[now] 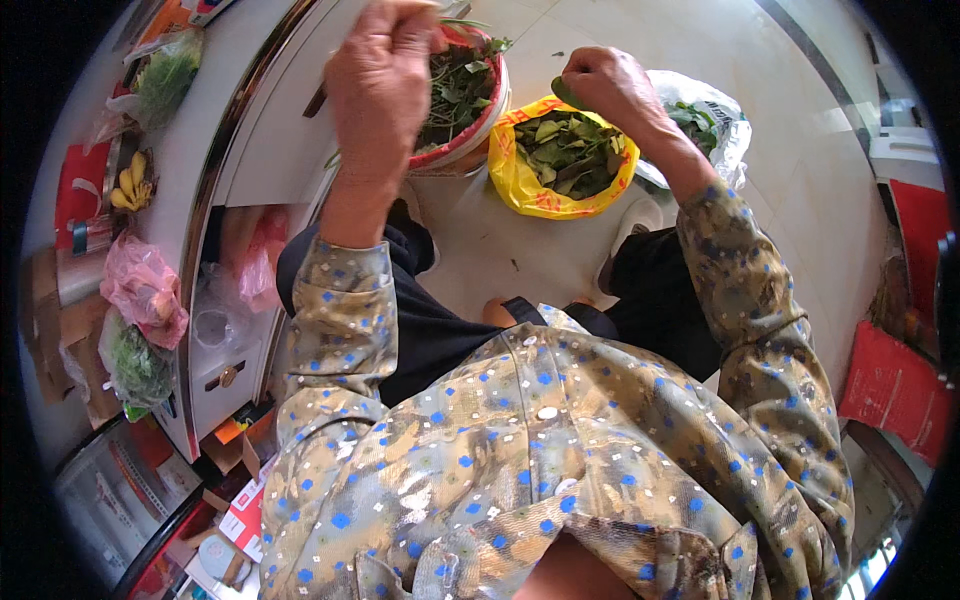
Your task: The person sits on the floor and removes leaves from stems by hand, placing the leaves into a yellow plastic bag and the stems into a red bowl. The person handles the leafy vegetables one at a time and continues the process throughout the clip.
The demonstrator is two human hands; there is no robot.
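Observation:
My left hand is raised over the near left side of a round bucket with a red rim, full of leafy green stems; a thin green stem shows by its fingertips, but whether it is held is unclear. Closed around a green leaf, my right hand is above the far right edge of a yellow plastic bag. Loose green leaves fill that open bag. Behind my right wrist, a white plastic bag holds more greens.
White drawers stand at the left. On the counter beside them lie bananas, bagged greens and a pink plastic bag. A red box is at the right. My shoes flank the tiled floor.

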